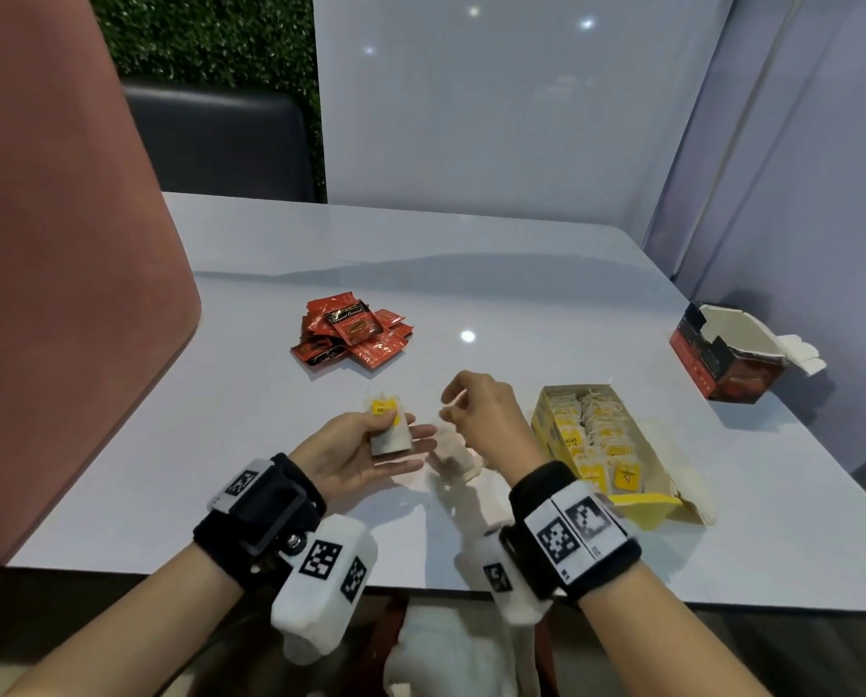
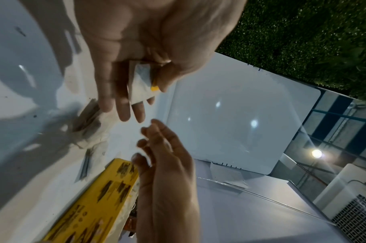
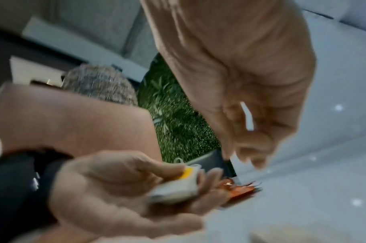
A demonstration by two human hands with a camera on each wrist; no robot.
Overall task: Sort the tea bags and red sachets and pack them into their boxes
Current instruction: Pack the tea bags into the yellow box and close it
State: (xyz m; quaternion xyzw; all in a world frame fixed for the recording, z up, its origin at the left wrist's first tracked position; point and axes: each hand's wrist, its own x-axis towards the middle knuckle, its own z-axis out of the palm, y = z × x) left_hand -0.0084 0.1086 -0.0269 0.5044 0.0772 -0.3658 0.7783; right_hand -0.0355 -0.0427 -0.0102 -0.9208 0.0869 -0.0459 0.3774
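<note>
A glossy pale grey counter (image 1: 496, 294) fills the scene, its surface mirroring small ceiling lights. Behind it stands a smooth white panel (image 1: 496, 103), with a second pale wall panel running down the right side. Beyond the far left corner sit a dark padded seat back (image 1: 219, 138) and a wall of green artificial foliage (image 1: 204, 32). A large pink upholstered shape (image 1: 58, 254) blocks the left of the head view.

Towards the far middle of the counter lies a loose heap of red sachets (image 1: 353, 332). At the far right edge stands a red and black box (image 1: 722, 359), its torn top flaps open. Nearer, on the right, a yellow box (image 1: 617, 445) lies open, packed with rows of tea bags whose yellow tags show.

The left hand (image 1: 365, 452) is turned palm up just above the counter, its thumb pressing a small stack of tea bags (image 1: 389, 430) against straight fingers; that grip is closed on the stack. The right hand (image 1: 481, 415) hovers just beside it, between the left hand and the yellow box, fingers loosely curled with thumb and forefinger drawn together. Whether they pinch a string or tag cannot be told. Under the right hand, a few loose tea bags (image 1: 458, 462) lie on the counter, blurred.

Both wrists wear black bands carrying white blocks with printed markers.
</note>
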